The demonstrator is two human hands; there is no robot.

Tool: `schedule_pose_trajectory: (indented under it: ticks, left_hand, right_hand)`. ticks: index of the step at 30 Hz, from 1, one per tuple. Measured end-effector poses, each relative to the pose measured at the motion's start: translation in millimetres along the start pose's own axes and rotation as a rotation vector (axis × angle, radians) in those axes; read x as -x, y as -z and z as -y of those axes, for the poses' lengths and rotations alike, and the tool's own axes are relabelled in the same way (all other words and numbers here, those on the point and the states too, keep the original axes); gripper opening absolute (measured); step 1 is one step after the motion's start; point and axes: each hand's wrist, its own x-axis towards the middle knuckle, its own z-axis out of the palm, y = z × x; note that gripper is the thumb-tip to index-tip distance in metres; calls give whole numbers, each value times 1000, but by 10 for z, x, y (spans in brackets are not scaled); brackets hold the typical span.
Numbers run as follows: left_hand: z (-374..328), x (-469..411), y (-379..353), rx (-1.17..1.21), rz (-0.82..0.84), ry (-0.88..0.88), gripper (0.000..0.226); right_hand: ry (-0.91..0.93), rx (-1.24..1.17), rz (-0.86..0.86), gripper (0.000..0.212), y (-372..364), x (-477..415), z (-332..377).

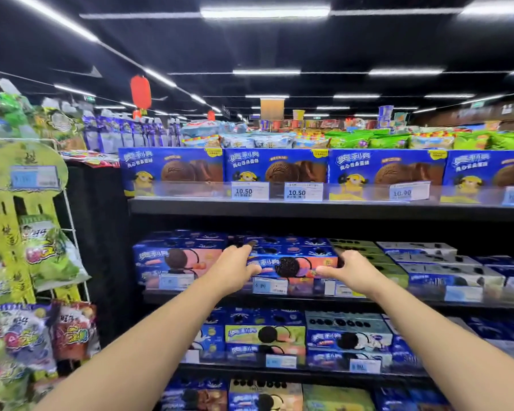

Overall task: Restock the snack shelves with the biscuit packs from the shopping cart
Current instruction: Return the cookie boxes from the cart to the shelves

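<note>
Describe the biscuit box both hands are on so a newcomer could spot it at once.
Find the black shelf unit whose top row holds big blue boxes with brown cookies. On the shelf just below, the box lies between the left hand and right hand. Its blue front shows a dark sandwich cookie on an orange-purple patch, unlike the pink-fronted box to its left.
</note>
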Motion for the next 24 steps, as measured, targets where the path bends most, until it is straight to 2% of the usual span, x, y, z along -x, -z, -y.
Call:
schedule_pose_trajectory:
  ticks: [3, 6, 9, 12, 14, 16, 18, 20, 22, 24]
  left_hand:
    - [-42, -89, 63, -213, 63, -31, 63]
    - [-72, -124, 98, -596, 39, -81, 65]
    - [-94, -168, 70, -776, 12, -131, 60]
    - [-73, -201, 83, -802, 34, -77, 68]
    - [-22, -181, 89, -750, -58, -64, 73]
    - [35, -122, 68, -649, -205, -98, 73]
    - [88, -86, -29, -592, -268, -201, 59]
    - [106, -47, -147, -544, -254, -285, 33]
    - [84, -2, -227, -476, -223, -300, 21]
    - [59, 26, -290, -436, -199, -294, 23]
  right_hand:
    - [-4, 46, -4, 41, -7, -20, 79]
    - [-13, 72, 16, 46, -62, -49, 187]
    - [-43, 84, 46, 26, -151, -84, 277]
    - [-46, 152, 36, 11, -241, -91, 395]
    - [-62, 257, -27, 16, -309, -93, 448]
    - [-96, 347, -163, 24, -387, -73, 478]
    - [-108, 398, -300, 15, -449, -44, 498]
    - [-67, 412, -377, 13, -496, -31, 478]
    - [29, 390, -378, 16, -538, -14, 447]
    - [119, 398, -305, 23, -595, 19, 434]
